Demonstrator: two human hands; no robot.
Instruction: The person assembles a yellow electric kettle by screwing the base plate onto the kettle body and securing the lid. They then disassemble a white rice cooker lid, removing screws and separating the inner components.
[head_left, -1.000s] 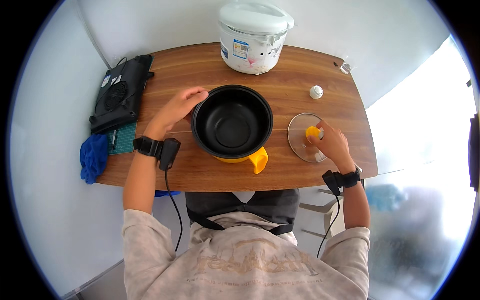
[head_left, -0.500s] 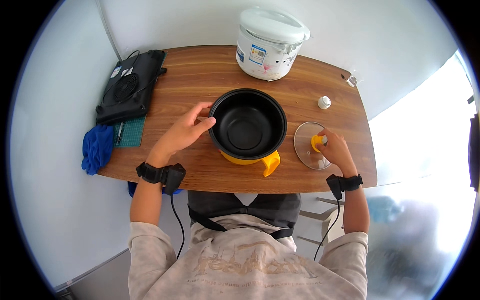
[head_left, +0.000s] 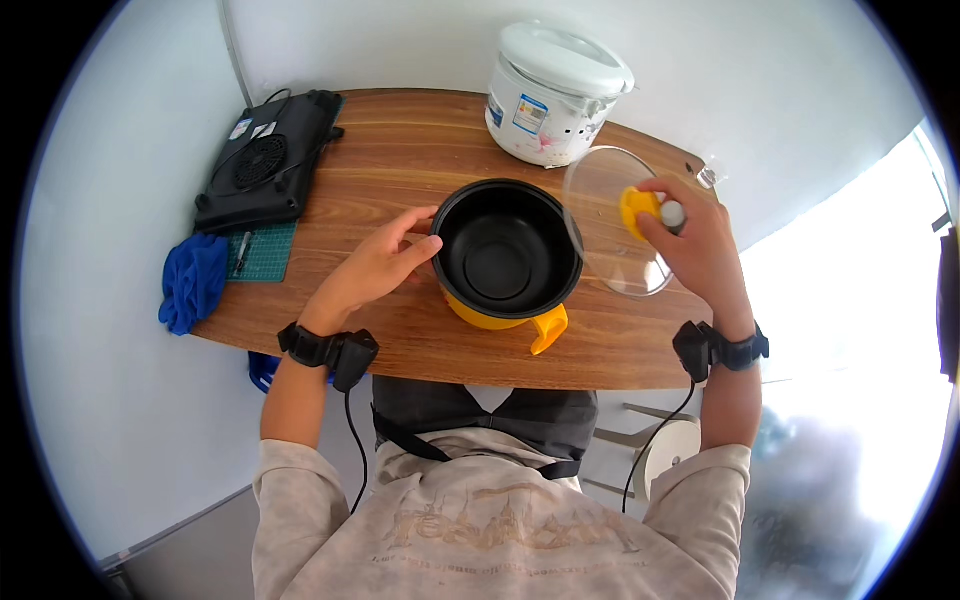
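A yellow cooking pot with a black inner bowl [head_left: 506, 252] stands near the middle of the wooden table [head_left: 390, 160], its yellow handle pointing toward me. My left hand [head_left: 375, 268] rests against the pot's left rim, fingers touching it. My right hand [head_left: 695, 245] grips the yellow knob of a round glass lid [head_left: 605, 222] and holds the lid tilted in the air, just right of the pot. The lid is off the table.
A white rice cooker [head_left: 552, 92] stands at the table's back. A black flat device [head_left: 262, 160] lies at the back left, with a small green mat [head_left: 262, 252] and a blue cloth [head_left: 192, 282] at the left edge. A small clear object [head_left: 708, 176] sits at the far right edge.
My right hand has lifted the glass lid off the table by its knob and raised it tilted beside the pot. My left hand stays at the pot's left rim.
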